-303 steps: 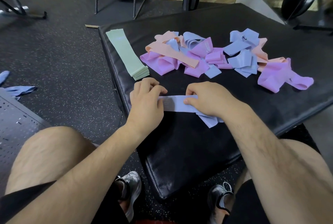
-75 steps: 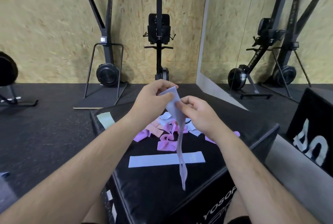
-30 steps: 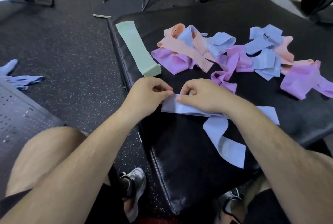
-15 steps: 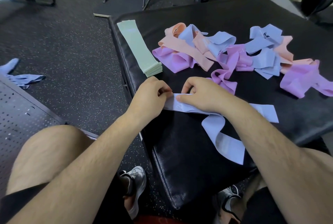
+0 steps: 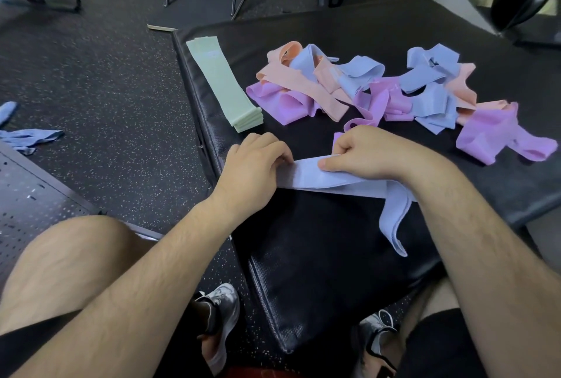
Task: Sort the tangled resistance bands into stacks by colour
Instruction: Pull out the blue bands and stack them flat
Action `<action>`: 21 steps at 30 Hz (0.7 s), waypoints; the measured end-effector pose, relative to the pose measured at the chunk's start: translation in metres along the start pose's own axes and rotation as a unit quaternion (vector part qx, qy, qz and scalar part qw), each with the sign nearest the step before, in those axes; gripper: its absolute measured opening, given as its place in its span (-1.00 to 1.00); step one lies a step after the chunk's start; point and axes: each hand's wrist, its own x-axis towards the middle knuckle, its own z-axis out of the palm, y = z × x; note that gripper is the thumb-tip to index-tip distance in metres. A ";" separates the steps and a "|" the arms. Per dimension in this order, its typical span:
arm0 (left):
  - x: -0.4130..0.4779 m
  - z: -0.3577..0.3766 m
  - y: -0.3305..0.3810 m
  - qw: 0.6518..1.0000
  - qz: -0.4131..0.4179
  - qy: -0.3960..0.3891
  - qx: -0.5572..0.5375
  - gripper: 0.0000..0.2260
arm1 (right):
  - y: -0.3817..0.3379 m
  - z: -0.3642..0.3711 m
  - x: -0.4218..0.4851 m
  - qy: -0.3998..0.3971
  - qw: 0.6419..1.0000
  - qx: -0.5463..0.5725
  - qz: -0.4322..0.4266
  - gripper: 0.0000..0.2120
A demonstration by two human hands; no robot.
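A pale blue band (image 5: 343,184) is shown held flat on the near part of a black padded block (image 5: 318,271), stretched between the two hands. Its left end is pinched under the curled fingers of the left hand (image 5: 253,165). Further along, it is pinned by the thumb of the right hand (image 5: 367,153), whose fingers are curled together over the band's far edge. The rest of the band passes under the right forearm, and a loose twisted length is seen trailing toward the block's near edge. Just beyond the left hand, a stack of green bands (image 5: 224,86) is laid straight along the block's left edge. Across the far side a tangle of peach, blue and purple bands (image 5: 373,89) is spread, one purple loop lying just behind the right knuckles. On the speckled floor (image 5: 106,89) to the left, crumpled blue bands (image 5: 28,137) are seen beside a perforated panel (image 5: 33,195).
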 end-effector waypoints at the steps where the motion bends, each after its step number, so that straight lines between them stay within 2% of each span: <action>1: 0.000 0.000 0.000 1.000 0.001 -0.003 0.004 -0.77 | 0.001 0.000 -0.001 0.007 1.000 -0.012 0.002 -0.60; 5: -0.001 0.002 0.002 1.000 0.007 -0.002 0.013 -0.77 | 0.002 0.006 -0.003 0.004 0.998 -0.060 0.020 -0.61; 10: -0.004 0.002 0.003 0.999 0.006 0.005 0.039 -0.74 | 0.001 0.012 -0.004 0.007 0.997 -0.064 0.032 -0.64; 13: -0.007 0.003 0.008 0.997 0.015 0.045 0.060 -0.77 | 0.001 0.013 -0.005 0.015 0.997 -0.065 0.027 -0.64; 16: -0.010 0.009 0.028 0.993 0.070 0.083 0.038 -0.82 | 0.000 0.013 -0.005 0.016 0.997 -0.064 0.030 -0.60; 19: -0.014 0.022 0.043 0.993 0.109 0.045 -0.029 -0.88 | -0.002 0.012 -0.007 0.011 0.998 -0.059 0.036 -0.56; 21: -0.014 0.027 0.044 0.993 0.111 0.030 -0.035 -0.92 | -0.002 0.012 -0.008 0.012 0.998 -0.055 0.035 -0.54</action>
